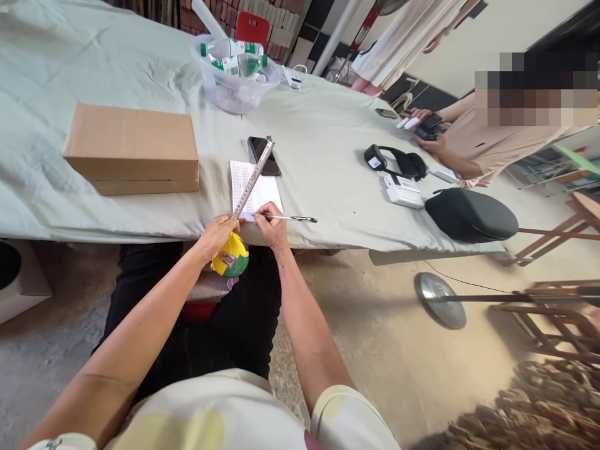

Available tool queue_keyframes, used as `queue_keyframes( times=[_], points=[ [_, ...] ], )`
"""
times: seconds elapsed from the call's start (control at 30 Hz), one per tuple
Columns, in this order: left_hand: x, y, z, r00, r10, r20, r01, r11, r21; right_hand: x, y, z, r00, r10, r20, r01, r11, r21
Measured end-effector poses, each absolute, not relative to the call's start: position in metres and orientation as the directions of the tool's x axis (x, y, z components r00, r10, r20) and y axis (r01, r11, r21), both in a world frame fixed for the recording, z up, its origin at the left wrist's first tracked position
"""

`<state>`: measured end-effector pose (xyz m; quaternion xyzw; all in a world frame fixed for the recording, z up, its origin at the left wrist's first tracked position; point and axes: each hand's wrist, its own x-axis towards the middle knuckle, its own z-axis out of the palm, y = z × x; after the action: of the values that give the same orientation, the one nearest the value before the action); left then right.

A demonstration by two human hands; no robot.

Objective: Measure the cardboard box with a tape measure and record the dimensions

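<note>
My left hand (219, 235) is closed on a tape measure at the table's front edge. The yellow and green case of the tape measure (229, 256) hangs just below the edge, and its blade slants up across a sheet of paper (270, 194) with handwritten rows. The blade's far end reaches over a black phone (265, 153) lying at the paper's top. In my right hand (272, 228) is a pen (300, 219), its tip near the paper's lower edge. Whether the tip touches the paper I cannot tell.
A closed cardboard box (135, 150) sits to the left. Behind is a clear basin (234, 94) with plastic bottles. At right are a black headset (398, 162), a white box (403, 192) and a dark case (471, 214). Another person's hands (429, 131) hold a dark device.
</note>
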<state>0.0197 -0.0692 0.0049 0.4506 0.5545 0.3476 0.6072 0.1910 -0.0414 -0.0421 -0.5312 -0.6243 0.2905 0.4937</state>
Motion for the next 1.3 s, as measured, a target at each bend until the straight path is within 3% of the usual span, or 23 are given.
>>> queue_keyframes(
  times=[0.33, 1.3],
  points=[
    [0.019, -0.068, -0.006, 0.176, 0.927, -0.330, 0.067, 0.323, 0.944, 0.189, -0.039, -0.045, 0.037, 0.968, 0.247, 0.403, 0.212, -0.891],
    [0.018, -0.069, 0.003, 0.157, 0.924, -0.348, 0.106, 0.335, 0.936, 0.190, -0.040, -0.041, 0.056, 0.962, 0.267, 0.430, 0.218, -0.876]
  ],
)
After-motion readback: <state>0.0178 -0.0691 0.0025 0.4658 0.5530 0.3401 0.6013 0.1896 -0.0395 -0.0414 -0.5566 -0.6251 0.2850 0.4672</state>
